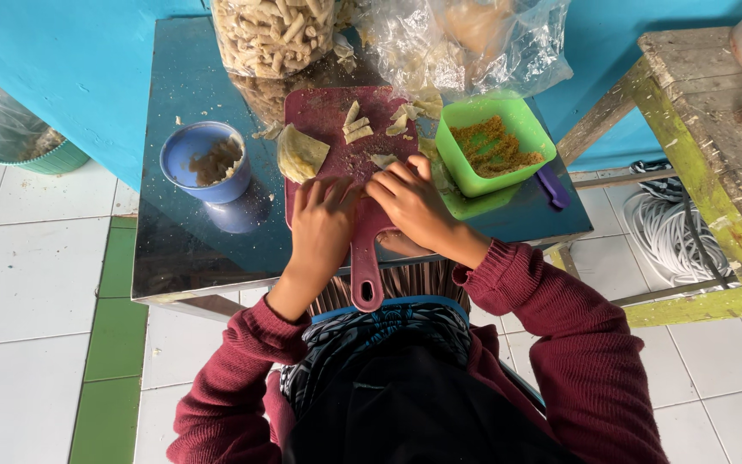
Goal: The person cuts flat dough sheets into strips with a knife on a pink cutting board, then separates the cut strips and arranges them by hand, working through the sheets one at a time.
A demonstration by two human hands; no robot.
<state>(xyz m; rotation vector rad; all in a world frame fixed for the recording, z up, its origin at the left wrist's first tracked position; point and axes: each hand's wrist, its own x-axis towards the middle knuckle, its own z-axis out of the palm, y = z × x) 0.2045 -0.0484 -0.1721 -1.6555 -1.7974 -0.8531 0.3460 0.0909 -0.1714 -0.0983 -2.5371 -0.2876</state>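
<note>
Both hands rest on a dark red cutting board (328, 120) with a handle that points toward me. My left hand (323, 225) lies palm down on the board, fingers together. My right hand (411, 199) sits beside it, fingers curled over something small on the board; what it holds is hidden. A folded pale dough wrapper (301, 154) lies at the board's left edge. Small dough pieces (355, 125) lie at the board's far end.
A blue cup (204, 161) of brown filling stands left of the board. A green square tub (493, 143) of brown crumbs stands right, on its lid. Clear bags of pale snacks (273, 33) sit at the back of the shiny metal table (184, 249). A worn wooden bench (714, 137) stands right.
</note>
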